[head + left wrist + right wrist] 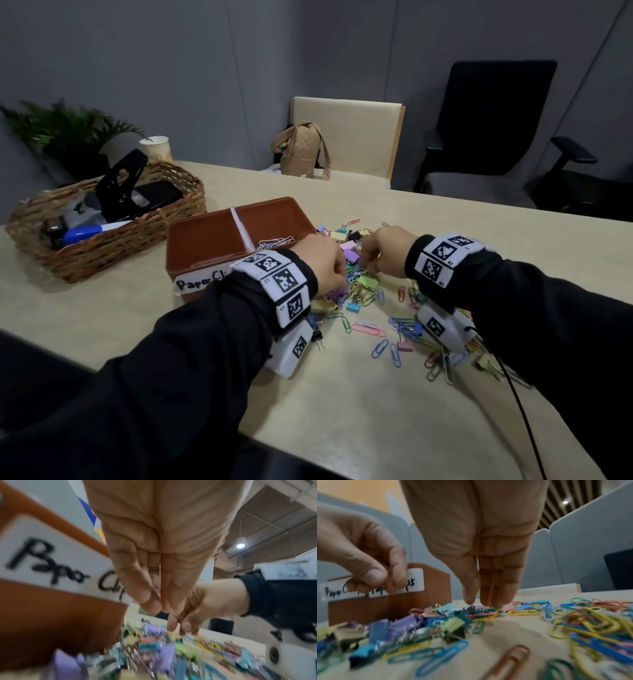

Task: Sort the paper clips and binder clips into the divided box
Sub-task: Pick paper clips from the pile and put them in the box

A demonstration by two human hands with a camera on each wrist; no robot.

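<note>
A brown divided box stands left of centre, with a white divider and a "Paper Clips" label; several paper clips lie in its right compartment. A mixed pile of coloured paper clips and binder clips spreads over the table to its right. My left hand reaches down into the pile's near-left part by a purple binder clip, fingers and thumb drawn together; I see nothing held. My right hand points straight fingers down, touching clips beside a green binder clip.
A wicker basket with a large black clip and a marker sits at the left, with a paper cup and plant behind it. Beyond the table are a tan bag, cream chair and black office chair. A black cable trails from my right wrist.
</note>
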